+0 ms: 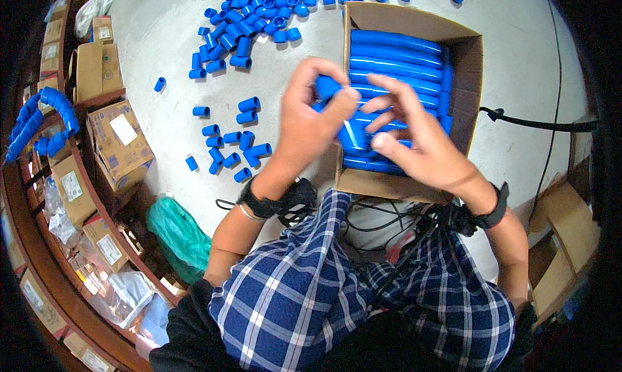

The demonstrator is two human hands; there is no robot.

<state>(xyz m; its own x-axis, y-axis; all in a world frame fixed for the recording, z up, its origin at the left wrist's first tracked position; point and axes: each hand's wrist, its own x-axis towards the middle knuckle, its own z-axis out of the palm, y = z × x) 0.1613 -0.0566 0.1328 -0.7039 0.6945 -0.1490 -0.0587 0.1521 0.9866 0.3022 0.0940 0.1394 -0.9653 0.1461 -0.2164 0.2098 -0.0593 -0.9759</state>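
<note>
Fingers (315, 66) of left hand (304, 116) around at least one blue fitting (328, 87), right hand (424, 135) with fingers wide, one carton (468, 67)

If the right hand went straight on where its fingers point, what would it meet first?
Probably the thumb side of the left hand, whose grip holds a blue fitting; depth between them is unclear.

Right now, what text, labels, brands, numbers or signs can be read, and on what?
None legible.
White label on tan carton at left: too small.
Other labels on shelf boxes: too small or blurred.
Blue fittings, open box: no readable print.
</note>
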